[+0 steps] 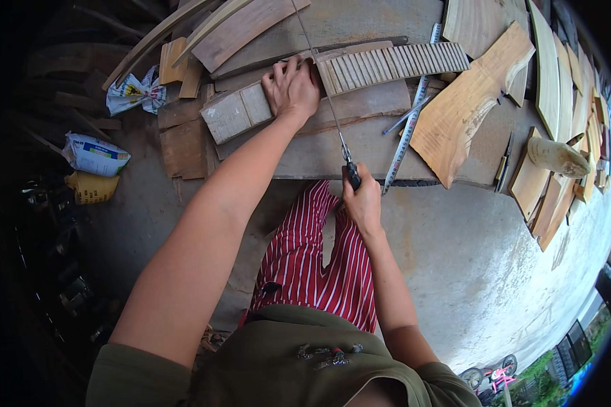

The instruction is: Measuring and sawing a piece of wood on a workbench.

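Observation:
A long, slightly curved piece of wood (387, 68) lies across the bench, with many parallel cuts along its right part. My left hand (295, 88) bears down on it just left of the saw, fingers bent over its far side; their tips are hidden. My right hand (363, 203) is closed around the dark handle of a handsaw (336, 122). Seen nearly edge-on, the thin blade crosses the wood at the left end of the row of cuts. Flat boards (366, 102) lie beneath the wood.
Right of the saw, a tape measure strip (406, 132) lies beside a blue pen (406, 117) and a wide board (468, 102). A slim dark-handled tool (503, 163) rests near the bench edge. Plastic bags (95, 154) lie left; stacked boards (553, 74) stand right.

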Action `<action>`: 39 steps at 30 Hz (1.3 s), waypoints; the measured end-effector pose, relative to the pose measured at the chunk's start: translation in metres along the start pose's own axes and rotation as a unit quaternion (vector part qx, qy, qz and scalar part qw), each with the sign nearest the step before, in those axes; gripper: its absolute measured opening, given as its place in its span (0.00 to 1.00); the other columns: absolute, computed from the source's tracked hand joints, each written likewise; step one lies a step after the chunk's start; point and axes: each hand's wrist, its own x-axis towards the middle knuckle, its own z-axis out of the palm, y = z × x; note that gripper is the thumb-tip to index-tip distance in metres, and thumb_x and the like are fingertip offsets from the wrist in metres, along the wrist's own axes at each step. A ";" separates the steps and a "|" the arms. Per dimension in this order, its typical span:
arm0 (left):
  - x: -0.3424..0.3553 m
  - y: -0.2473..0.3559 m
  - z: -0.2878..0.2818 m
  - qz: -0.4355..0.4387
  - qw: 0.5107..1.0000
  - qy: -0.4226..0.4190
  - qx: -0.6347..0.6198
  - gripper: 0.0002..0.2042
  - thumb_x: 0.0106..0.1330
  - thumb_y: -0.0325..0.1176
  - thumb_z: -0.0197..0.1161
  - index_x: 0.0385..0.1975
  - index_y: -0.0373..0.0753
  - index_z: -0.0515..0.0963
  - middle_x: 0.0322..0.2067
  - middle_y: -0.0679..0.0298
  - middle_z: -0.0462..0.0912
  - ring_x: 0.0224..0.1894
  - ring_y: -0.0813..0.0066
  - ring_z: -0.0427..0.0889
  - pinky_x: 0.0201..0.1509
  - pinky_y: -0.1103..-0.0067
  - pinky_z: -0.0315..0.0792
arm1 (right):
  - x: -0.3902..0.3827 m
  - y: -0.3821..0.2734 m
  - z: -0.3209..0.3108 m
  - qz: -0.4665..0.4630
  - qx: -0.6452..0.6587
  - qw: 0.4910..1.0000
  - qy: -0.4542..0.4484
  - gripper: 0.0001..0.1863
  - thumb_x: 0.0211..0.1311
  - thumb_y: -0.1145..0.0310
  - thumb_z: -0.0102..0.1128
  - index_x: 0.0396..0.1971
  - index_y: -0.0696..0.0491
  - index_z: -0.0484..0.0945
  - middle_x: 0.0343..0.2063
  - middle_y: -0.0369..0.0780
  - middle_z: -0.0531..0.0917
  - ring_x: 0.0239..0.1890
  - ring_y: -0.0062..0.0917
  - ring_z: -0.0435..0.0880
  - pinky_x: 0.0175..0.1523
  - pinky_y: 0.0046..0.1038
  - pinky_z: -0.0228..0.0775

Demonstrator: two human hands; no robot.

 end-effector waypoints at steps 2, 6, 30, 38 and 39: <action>-0.001 0.001 0.006 0.006 1.000 0.003 -0.004 0.17 0.69 0.39 0.53 0.55 0.48 0.79 0.59 0.71 0.76 0.61 0.67 0.69 0.65 0.64 0.55 | 0.026 -0.009 0.011 -0.006 0.018 1.000 0.016 0.10 0.64 0.66 0.60 0.34 0.58 0.72 0.24 0.59 0.80 0.33 0.58 0.81 0.37 0.52 0.70; -0.001 -0.004 0.010 0.006 1.000 0.019 -0.001 0.16 0.71 0.43 0.51 0.51 0.50 0.81 0.58 0.70 0.77 0.60 0.66 0.70 0.64 0.64 0.55 | 0.029 -0.014 0.014 -0.009 0.003 0.999 0.031 0.11 0.64 0.65 0.59 0.34 0.58 0.73 0.23 0.58 0.80 0.32 0.59 0.80 0.36 0.53 0.70; -0.001 -0.008 0.010 0.015 1.000 0.017 0.012 0.16 0.70 0.42 0.52 0.52 0.47 0.80 0.59 0.70 0.76 0.61 0.66 0.68 0.65 0.64 0.54 | -0.014 0.004 0.004 0.007 -0.004 1.000 0.008 0.10 0.63 0.66 0.60 0.33 0.57 0.72 0.22 0.56 0.80 0.31 0.57 0.81 0.37 0.53 0.71; -0.001 -0.008 0.012 0.001 1.000 0.015 0.012 0.18 0.69 0.41 0.52 0.57 0.50 0.78 0.59 0.72 0.76 0.61 0.67 0.69 0.65 0.64 0.55 | 0.023 -0.014 0.016 0.017 -0.004 1.000 0.022 0.10 0.63 0.65 0.60 0.34 0.57 0.74 0.23 0.58 0.80 0.33 0.60 0.80 0.39 0.54 0.70; -0.001 -0.013 0.012 -0.004 1.000 0.015 0.016 0.18 0.69 0.41 0.52 0.57 0.50 0.78 0.59 0.72 0.76 0.61 0.67 0.69 0.65 0.64 0.55 | 0.005 -0.008 0.013 0.014 -0.003 1.000 0.016 0.10 0.63 0.65 0.60 0.34 0.57 0.74 0.23 0.58 0.80 0.33 0.60 0.80 0.39 0.54 0.70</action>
